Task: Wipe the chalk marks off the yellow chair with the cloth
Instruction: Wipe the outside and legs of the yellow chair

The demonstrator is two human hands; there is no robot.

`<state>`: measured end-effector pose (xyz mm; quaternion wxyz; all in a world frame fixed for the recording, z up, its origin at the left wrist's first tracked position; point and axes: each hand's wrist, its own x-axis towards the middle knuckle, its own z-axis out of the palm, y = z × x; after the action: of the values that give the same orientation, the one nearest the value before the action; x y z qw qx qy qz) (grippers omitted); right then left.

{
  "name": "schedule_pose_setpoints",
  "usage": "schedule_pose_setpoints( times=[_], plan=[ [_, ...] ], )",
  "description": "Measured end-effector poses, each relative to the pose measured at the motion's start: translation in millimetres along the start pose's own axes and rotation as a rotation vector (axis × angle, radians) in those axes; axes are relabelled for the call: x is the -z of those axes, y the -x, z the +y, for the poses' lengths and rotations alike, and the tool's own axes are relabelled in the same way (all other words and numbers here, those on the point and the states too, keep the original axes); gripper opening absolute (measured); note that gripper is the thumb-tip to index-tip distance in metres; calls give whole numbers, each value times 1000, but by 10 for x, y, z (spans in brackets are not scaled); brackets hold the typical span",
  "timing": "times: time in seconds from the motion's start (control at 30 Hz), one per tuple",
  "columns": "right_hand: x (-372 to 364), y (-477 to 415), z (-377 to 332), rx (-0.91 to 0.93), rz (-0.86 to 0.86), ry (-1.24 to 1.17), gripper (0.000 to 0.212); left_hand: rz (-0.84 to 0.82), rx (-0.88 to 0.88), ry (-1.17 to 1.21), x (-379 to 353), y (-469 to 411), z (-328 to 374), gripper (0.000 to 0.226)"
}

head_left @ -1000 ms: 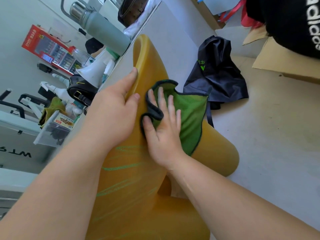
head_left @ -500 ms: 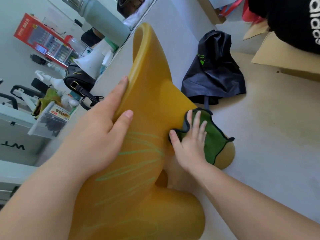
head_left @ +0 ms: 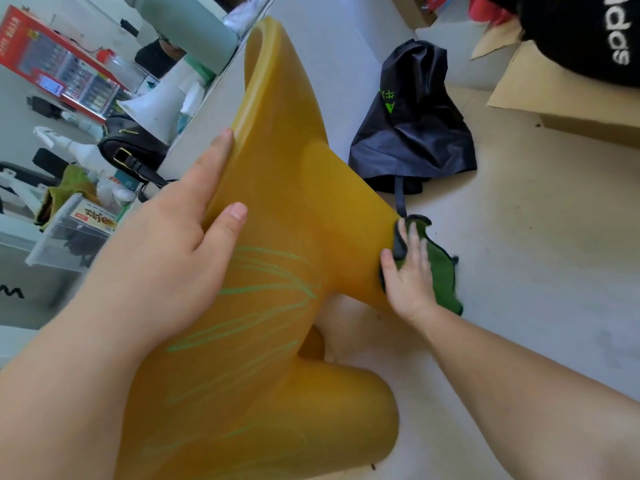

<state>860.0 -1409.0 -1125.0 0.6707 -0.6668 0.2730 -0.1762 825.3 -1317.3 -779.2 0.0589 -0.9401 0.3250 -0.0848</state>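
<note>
The yellow chair (head_left: pixel 284 188) is gripped at its rim by the left hand (head_left: pixel 166 251); the cloth (head_left: pixel 443 277) is pressed onto a leg by the flat right hand (head_left: pixel 410 285)

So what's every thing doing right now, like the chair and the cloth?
yellow chair, gripped at its edge, partly scribbled.
chalk marks, green, not wiped off yet.
cloth, pressed flat against a chair leg's end.
left hand, holds the chair's edge.
right hand, fingers straight, presses the cloth.
black bag, slumped on the floor.
</note>
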Motion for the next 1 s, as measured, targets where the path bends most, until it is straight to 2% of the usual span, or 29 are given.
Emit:
schedule_pose_setpoints(
  times=[0.1, 0.2, 0.3, 0.4, 0.47, 0.57, 0.63, 0.73, 0.9, 1.0],
  plan=[
    [-13, -32, -65, -77, -26, 1, 73, 22, -5, 10, -6, -5, -24, 58],
    [-225, 211, -640, 129, 43, -32, 89, 35, 8, 28, -12, 0, -21, 58],
    [-446, 533, -1174, 353, 54, -85, 75, 65, -3, -9, -27, -9, -21, 59],
    [-510, 481, -1099, 439, 95, -104, 61, 39, 4, -7, -19, -4, -16, 58],
    [-474, 341, -710, 399, 137, -50, 56, 21, 2, -15, 1, 4, -14, 58],
    [-384, 231, -204, -26, 100, -77, 56, 15, 5, -1, 19, 8, -16, 57],
    [-344, 234, -134, -173, 54, -152, 60, 19, 9, 10, 14, 15, 1, 57],
    [-354, 366, -407, -136, 38, -232, 57, 17, 10, 17, 2, 17, -1, 56],
    [-604, 933, -1078, 217, -103, -335, 47, 36, 17, 12, 2, 11, 2, 56],
    [-678, 911, -916, 222, -97, -240, 56, 24, 27, 18, 11, 2, -1, 56]
  ],
)
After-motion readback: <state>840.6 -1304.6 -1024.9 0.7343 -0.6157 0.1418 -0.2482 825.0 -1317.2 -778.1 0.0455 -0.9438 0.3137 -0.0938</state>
